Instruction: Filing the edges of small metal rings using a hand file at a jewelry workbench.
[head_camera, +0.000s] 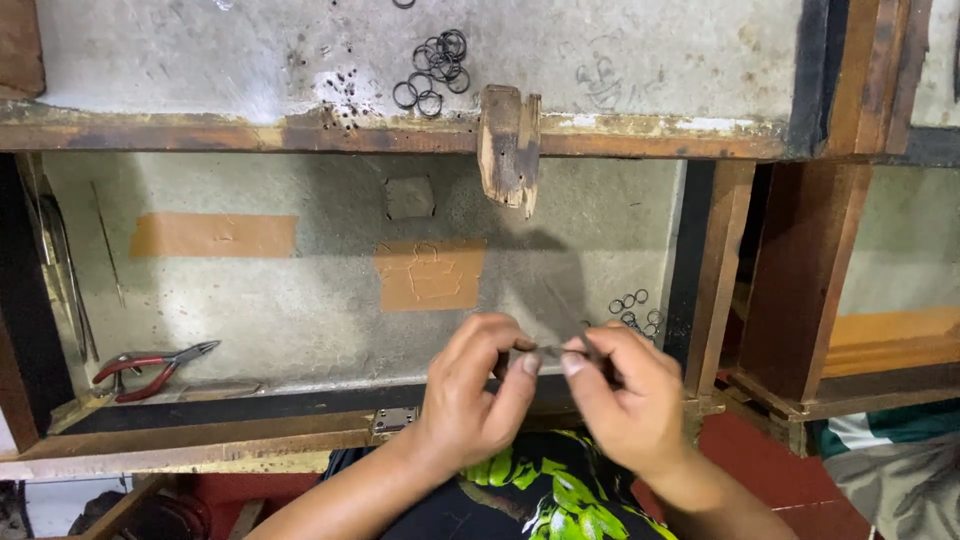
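Left hand (470, 400): fingers pinched on one end of a small dark piece (549, 350), blurred, likely a thin metal ring or wire; held near the body, over the tray's near edge.
Right hand (622, 392): fingers closed on the other end of the same piece, thumb tips of both hands nearly touching.
Progress: judged from the layout, well under way but not finished: a pile of rings (434, 66) lies on the far table top, a smaller cluster (634, 310) sits just right of the hands, and one piece is in the fingers.
Tools: red-handled pliers (152, 366) lie untouched at the tray's near left.
Surface: a worn grey table (200, 60) with a rough wooden peg (509, 148) at its edge; below it a shallow tray (300, 300) patched with tan tape.
Room: dark wooden frames to the right, red floor below.
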